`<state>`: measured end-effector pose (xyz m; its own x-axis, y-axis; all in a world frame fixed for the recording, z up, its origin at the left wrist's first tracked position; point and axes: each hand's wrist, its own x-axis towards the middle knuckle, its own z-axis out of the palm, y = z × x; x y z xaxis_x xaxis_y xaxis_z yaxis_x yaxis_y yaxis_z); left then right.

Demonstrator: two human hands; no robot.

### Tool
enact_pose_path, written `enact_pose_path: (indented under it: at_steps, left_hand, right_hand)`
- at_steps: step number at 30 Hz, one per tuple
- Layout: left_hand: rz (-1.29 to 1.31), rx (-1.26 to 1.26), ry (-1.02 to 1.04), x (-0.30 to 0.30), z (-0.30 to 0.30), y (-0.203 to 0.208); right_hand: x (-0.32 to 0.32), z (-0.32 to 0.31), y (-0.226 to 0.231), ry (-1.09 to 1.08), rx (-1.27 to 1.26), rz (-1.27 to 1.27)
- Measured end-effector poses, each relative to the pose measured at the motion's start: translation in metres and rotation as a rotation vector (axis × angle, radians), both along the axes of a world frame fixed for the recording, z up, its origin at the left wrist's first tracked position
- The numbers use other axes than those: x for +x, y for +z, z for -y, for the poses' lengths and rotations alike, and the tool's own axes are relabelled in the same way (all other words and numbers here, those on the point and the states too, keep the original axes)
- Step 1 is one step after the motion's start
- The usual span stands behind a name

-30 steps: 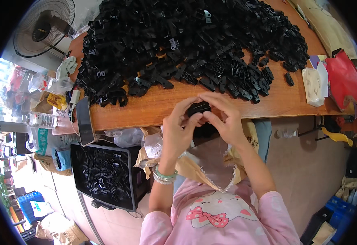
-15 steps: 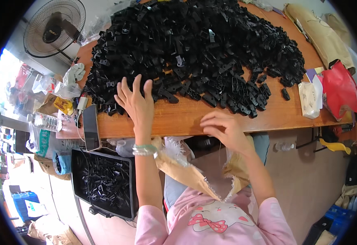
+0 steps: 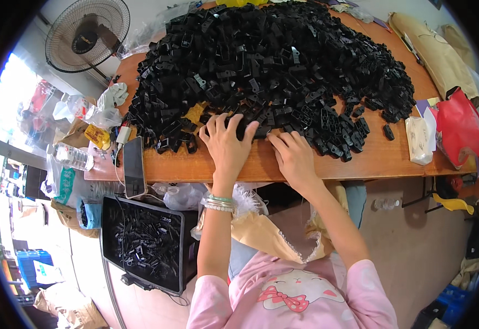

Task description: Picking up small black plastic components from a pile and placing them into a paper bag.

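Observation:
A wide heap of small black plastic parts [image 3: 239, 60] covers much of the wooden table [image 3: 195, 167]. My left hand [image 3: 228, 143] rests at the heap's near edge, fingers spread over the parts. Close beside it on the right, my right hand [image 3: 295, 162] has its fingers bent together. Their tips meet the heap's edge next to a dark part [image 3: 262, 132] near my left thumb. What those right fingers grip, if anything, is hidden.
Below the table at left stands a black bin [image 3: 187, 241] of small black pieces. A phone [image 3: 134, 167] leans at the table's front edge. To the right are a tissue pack [image 3: 418, 140] and a red bag [image 3: 460, 126]. A fan [image 3: 87, 35] stands far left.
My left hand has moved right and down onto the parts, nearer my right hand, which has reached to the heap's edge. Some table shows where parts lay at left. The whole view has shifted slightly.

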<state>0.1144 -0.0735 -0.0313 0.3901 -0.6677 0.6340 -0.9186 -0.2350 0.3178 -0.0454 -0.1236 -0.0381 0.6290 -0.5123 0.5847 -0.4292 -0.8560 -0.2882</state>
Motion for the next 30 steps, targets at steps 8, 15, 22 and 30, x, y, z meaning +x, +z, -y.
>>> enact_pose_path:
  at_steps: [8,15,22,30]
  left_hand:
    - [0.082,0.008,-0.144,-0.005,0.021,0.013]
    - [-0.096,-0.254,-0.209,-0.002,0.036,0.019]
    - [-0.720,-0.185,-0.370,-0.070,-0.029,0.019]
    - [-1.421,0.111,-0.559,-0.090,-0.052,0.001]
  right_hand:
    - [-0.031,-0.015,0.010,0.014,0.414,0.348]
    - [-0.047,-0.013,0.005,0.084,1.051,0.751]
    - [-0.059,-0.016,0.009,-0.118,1.148,0.760]
    - [-0.061,-0.031,0.024,0.001,1.292,0.812]
